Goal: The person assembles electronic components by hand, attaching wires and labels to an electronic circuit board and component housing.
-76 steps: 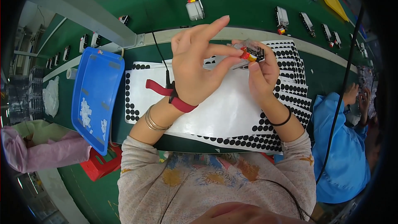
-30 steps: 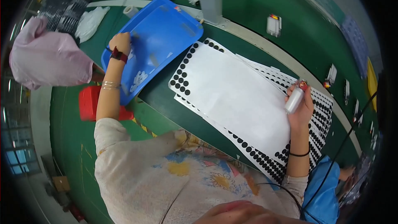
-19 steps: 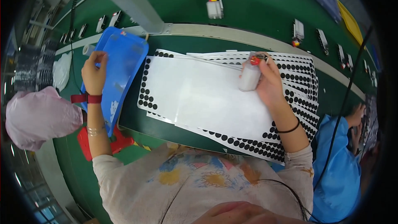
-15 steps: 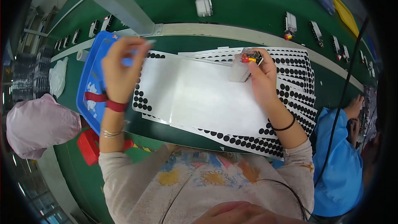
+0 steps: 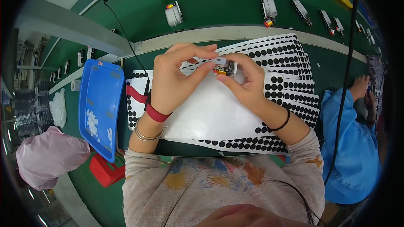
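In front of my chest, above the sheets, both hands meet at a small electronic assembly (image 5: 229, 68) with a circuit board and red and yellow parts. My right hand (image 5: 249, 80) grips it between thumb and fingers, from the right. On its left side my left hand (image 5: 176, 69) closes thumb and forefinger on a small white piece (image 5: 219, 60), against or just beside the assembly; exact contact is hard to see. A red wrist strap (image 5: 156, 114) circles my left wrist. Underneath lie fanned white sheets with black dots (image 5: 280, 85) and a plain white sheet (image 5: 198, 120).
At left a blue tray (image 5: 101, 101) holds small white pieces (image 5: 91, 121). Similar assemblies (image 5: 173, 15) stand on the green surface (image 5: 219, 4) beyond a pale rail (image 5: 202, 34). A post (image 5: 75, 29) rises far left. People sit on both sides, one in blue sleeves (image 5: 349, 151).
My left hand has come from over the blue tray to the assembly, carrying a small pale piece. My right hand has moved the assembly left and turned it. The whole view has shifted.
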`<action>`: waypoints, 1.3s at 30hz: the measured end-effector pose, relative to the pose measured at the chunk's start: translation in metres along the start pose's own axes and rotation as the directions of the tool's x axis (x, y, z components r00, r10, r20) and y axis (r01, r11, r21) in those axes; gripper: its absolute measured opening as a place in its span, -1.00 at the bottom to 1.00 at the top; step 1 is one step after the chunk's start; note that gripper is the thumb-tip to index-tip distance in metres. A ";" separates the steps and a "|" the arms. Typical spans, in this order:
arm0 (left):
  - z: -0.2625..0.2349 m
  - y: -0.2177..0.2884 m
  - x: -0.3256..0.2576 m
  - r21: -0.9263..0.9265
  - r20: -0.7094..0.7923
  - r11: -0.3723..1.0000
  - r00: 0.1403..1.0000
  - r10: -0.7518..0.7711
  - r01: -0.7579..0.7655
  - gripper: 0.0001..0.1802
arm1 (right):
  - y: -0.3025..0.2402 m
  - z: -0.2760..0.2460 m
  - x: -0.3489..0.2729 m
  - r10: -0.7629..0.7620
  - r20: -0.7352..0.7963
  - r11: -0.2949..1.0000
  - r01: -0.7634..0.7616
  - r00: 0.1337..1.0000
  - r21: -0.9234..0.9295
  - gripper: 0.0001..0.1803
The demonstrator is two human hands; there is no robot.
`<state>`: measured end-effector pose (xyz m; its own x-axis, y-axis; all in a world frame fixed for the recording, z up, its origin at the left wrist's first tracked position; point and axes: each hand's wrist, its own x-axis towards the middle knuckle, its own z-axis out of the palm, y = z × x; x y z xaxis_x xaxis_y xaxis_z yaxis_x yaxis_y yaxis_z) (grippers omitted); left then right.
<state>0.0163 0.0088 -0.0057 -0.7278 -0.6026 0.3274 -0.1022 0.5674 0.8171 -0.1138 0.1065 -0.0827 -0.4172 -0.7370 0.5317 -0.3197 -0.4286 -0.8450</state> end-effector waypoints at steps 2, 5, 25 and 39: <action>-0.002 0.000 0.000 0.002 0.015 1.000 1.000 -0.012 0.012 -0.82 | -0.003 0.000 0.003 -0.035 0.008 0.999 0.035 0.999 -0.027 -0.64; -0.005 0.003 -0.001 0.008 0.035 1.000 0.999 -0.013 0.013 -0.81 | -0.005 0.000 0.004 -0.075 0.024 0.995 0.076 0.997 -0.067 -0.64; 0.005 -0.008 -0.003 0.122 -0.042 0.972 0.977 0.208 -0.202 -0.80 | 0.003 -0.009 0.005 0.309 0.500 0.319 -0.583 0.809 0.747 -0.62; 0.012 -0.017 0.000 0.191 -0.057 0.938 0.951 0.304 -0.289 -0.81 | 0.005 -0.010 0.006 0.286 0.612 0.100 -0.658 0.738 0.747 -0.63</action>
<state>0.0101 0.0054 -0.0253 -0.6844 -0.4323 0.5871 -0.0155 0.8137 0.5811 -0.1265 0.1054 -0.0828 0.1214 -0.9858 0.1161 0.8776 0.0519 -0.4765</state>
